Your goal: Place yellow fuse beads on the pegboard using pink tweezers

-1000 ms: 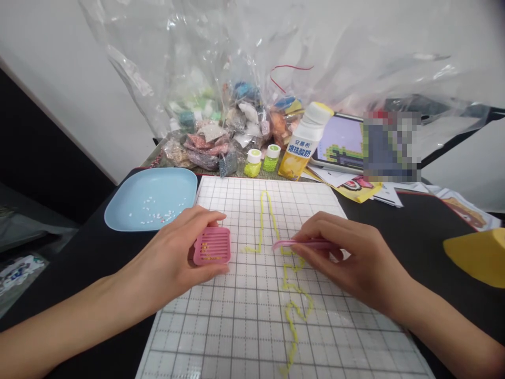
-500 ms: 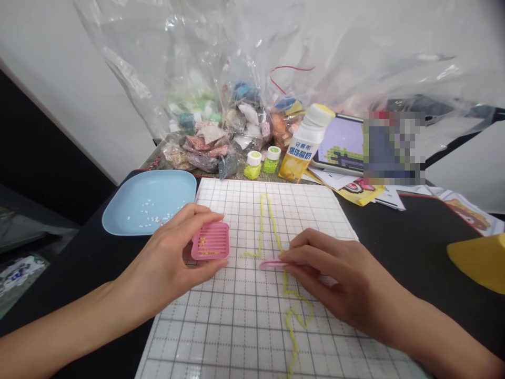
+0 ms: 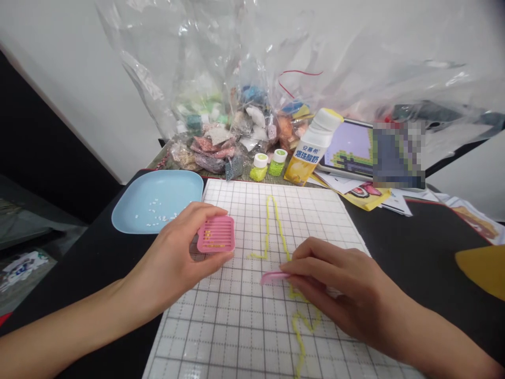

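Note:
My left hand (image 3: pixel 189 239) grips a small pink ridged bead tray (image 3: pixel 223 231) by its edges, tilted toward me above the board. A few yellow-gold beads lie in its grooves, mostly at the left and along the bottom. In my right hand (image 3: pixel 339 284), a slim pink tool with a curved tip (image 3: pixel 272 276) is pinched between thumb and fingers; its tip points left over the board. Under both hands lies a white gridded board (image 3: pixel 221 310). A line of small yellow beads (image 3: pixel 278 216) runs down it in a bent outline, partly hidden by my right hand.
A light blue plate (image 3: pixel 130 200) with scattered white beads is at the left. Behind the board stand two small bead jars (image 3: pixel 258 168), a yogurt bottle (image 3: pixel 310 150), bagged beads (image 3: pixel 213 152) and a tablet (image 3: pixel 347 145). Papers (image 3: pixel 394 202) lie right of these; something yellow (image 3: pixel 481 268) is at the right edge.
The view has shifted slightly, moving the scene to the right. The pink tray is tipped up more, and the pink tool has dropped a little, with its tip angled downward.

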### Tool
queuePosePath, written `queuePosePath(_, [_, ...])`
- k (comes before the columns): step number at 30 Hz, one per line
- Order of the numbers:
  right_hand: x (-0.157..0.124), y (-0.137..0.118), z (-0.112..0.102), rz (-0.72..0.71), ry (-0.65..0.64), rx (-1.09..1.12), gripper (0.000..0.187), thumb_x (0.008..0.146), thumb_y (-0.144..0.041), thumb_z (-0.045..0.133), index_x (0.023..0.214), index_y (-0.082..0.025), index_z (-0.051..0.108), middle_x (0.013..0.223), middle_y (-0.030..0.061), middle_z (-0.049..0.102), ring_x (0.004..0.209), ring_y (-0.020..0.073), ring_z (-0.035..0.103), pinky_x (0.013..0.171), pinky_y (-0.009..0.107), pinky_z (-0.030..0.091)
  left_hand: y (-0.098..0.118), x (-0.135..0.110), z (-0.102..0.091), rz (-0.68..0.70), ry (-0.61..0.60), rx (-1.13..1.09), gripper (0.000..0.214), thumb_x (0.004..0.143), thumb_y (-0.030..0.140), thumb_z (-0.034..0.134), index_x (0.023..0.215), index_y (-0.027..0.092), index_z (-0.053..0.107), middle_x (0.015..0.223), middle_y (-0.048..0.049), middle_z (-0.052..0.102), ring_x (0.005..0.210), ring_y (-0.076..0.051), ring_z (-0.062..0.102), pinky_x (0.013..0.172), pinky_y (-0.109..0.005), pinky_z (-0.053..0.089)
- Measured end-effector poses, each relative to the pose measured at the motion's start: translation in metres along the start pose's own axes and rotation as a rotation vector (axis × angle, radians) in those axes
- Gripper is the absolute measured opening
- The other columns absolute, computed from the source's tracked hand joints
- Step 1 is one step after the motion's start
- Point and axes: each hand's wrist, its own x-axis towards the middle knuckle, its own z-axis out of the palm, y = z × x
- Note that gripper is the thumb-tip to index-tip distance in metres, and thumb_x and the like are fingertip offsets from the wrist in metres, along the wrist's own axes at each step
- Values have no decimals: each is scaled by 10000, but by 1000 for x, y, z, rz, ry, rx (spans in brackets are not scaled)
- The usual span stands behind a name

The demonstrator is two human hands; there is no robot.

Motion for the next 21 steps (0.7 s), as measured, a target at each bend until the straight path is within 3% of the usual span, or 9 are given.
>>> queuePosePath(3, [1, 1, 3, -9, 40, -63, 169, 983, -193, 476, 1103, -211, 593, 911, 34, 596, 656, 111, 577, 529, 256, 454, -1, -1, 2, -32, -4, -54, 350, 849, 330, 657, 1170, 261, 534, 1139, -21, 576, 1009, -235, 631, 900, -429, 523])
queuePosePath(7, [3, 1, 4, -42, -21, -8, 175, 980, -185, 488, 1120, -232, 581, 907, 25, 593, 671, 105, 587, 537, 245, 467, 0, -2, 2, -42, -1, -84, 390, 841, 305, 660, 1203, 257, 524, 1167, -19, 569, 1054, -237, 622, 948, -441, 506])
queuePosePath(14, [7, 4, 7, 3, 198, -167, 174, 960, -138, 504, 1109, -198, 571, 934, 31, 602, 696, 92, 603, 533, 216, 503, 2, -4, 2, -42, -3, -66, 374, 854, 334, 661, 1198, 277, 526, 1191, -11, 578, 1061, -233, 626, 919, -409, 524])
queuePosePath(18, [8, 6, 8, 6, 213, -210, 198, 964, -134, 495, 1142, -195, 558, 958, 38, 603, 703, 91, 618, 529, 211, 511, 3, -2, 2, -125, -25, -63, 471, 830, 411, 672, 1234, 240, 504, 1126, -48, 636, 972, -275, 660, 828, -449, 552])
queuePosePath(21, [9, 7, 9, 4, 197, -209, 197, 966, -137, 494, 1141, -207, 554, 953, 34, 607, 712, 102, 636, 543, 226, 520, 3, -1, 3, -114, -21, -40, 457, 820, 406, 671, 1219, 235, 526, 1120, -48, 624, 973, -278, 651, 870, -480, 527])
